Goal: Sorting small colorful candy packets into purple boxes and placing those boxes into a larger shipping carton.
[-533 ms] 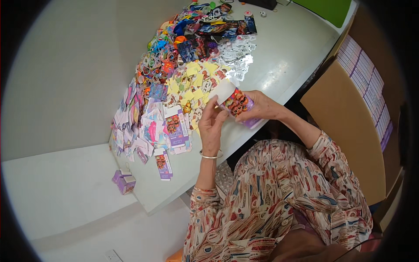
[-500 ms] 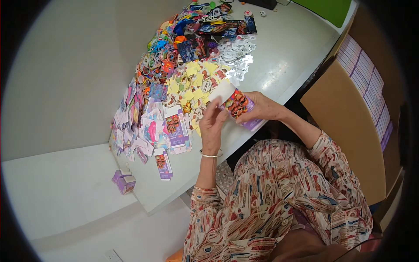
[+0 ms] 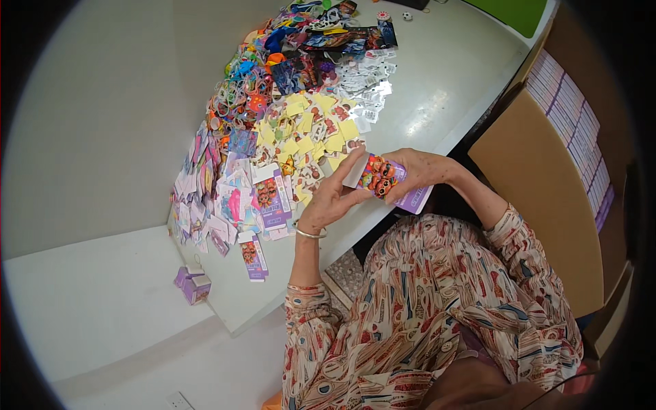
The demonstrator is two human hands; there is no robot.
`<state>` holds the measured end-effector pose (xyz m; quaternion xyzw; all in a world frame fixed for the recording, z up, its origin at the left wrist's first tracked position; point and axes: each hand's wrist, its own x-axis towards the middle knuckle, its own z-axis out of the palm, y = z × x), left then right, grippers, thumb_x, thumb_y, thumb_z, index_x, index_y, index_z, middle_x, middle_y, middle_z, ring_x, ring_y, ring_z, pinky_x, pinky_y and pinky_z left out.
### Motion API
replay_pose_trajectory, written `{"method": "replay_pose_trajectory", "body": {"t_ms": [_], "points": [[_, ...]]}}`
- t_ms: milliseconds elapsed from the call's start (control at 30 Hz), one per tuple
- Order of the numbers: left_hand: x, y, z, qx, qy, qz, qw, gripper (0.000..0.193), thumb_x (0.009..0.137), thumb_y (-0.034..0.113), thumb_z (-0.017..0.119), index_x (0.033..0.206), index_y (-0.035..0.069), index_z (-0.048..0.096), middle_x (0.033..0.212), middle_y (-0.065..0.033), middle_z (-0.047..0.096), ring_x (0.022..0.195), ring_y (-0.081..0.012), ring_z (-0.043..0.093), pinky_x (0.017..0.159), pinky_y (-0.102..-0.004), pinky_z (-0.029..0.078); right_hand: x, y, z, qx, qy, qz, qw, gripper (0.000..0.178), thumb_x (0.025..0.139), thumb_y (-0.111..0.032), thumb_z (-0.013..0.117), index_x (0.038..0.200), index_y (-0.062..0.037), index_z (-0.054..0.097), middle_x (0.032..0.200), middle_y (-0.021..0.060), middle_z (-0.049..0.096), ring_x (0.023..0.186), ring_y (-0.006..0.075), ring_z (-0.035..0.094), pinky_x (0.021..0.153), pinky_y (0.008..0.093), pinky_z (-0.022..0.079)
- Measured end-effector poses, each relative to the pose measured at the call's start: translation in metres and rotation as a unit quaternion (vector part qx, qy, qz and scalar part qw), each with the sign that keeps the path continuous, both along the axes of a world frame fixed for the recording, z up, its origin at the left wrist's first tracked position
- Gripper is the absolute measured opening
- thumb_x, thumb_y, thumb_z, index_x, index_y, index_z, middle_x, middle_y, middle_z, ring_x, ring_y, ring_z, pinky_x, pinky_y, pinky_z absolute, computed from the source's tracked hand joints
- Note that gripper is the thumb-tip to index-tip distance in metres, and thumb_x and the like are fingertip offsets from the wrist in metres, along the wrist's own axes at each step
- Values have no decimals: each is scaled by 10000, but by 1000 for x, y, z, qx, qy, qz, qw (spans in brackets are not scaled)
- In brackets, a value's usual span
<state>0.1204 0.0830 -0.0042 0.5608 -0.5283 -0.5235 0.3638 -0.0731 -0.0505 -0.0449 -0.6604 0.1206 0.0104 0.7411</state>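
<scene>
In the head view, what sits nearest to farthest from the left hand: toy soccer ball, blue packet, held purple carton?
1. Held purple carton: at the left hand.
2. Blue packet: upper left of it.
3. Toy soccer ball: far off, upper right.

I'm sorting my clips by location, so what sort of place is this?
Probably a small packing workroom: heaped colourful trinkets on a pale table, a large cardboard carton holding rows of purple-and-white packs, and a purple printed box being held.

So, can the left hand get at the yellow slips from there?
Probably yes: the left hand is close beside the yellow slips and nothing seems to block it, though it would likely have to leave the purple box.
</scene>
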Motion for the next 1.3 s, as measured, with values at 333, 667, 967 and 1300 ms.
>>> {"method": "replay_pose_trajectory", "body": {"t_ms": [333, 667, 967, 1300], "points": [[-12, 7, -6, 39, 60, 48, 996, 707, 885, 52, 650, 1478, 61, 266, 1434, -89, 387, 1053, -103, 541, 795, -238, 487, -2, 7, 2, -8, -27, -44, 999, 468, 737, -345, 782, 1022, -15, 611, 850, 52, 661, 740, 117, 604, 681, 283, 504], [-22, 2, 7, -12, 131, 90, 987, 763, 844, -68, 632, 1478, 52, 225, 1463, -116, 306, 1207, -179, 473, 933, -285, 471, -11, 4, 15, -110, -53, -89, 988, 422, 801, -327, 751, 1034, -19, 580, 811, 111, 659, 702, 156, 591, 648, 312, 473], [-14, 6, 4, -18, 69, 98, 993, 722, 822, -76, 657, 1446, 50, 318, 1356, -132, 461, 1031, -160, 598, 786, -250, 527, -8, 7, 9, -102, -70, -84, 989, 350, 851, -287, 701, 1018, 5, 607, 736, 99, 655, 637, 140, 567, 624, 307, 462], [-31, 8, -9, -6, 18, 82, 996, 568, 883, -32, 593, 1403, -44, 365, 1360, -131, 476, 1200, -188, 495, 933, -291, 445, -11, 14, -17, -127, -143, -141, 971, 557, 886, -269, 665, 1376, -102, 460, 1192, 150, 632, 1037, 235, 638, 879, 324, 494]]}}
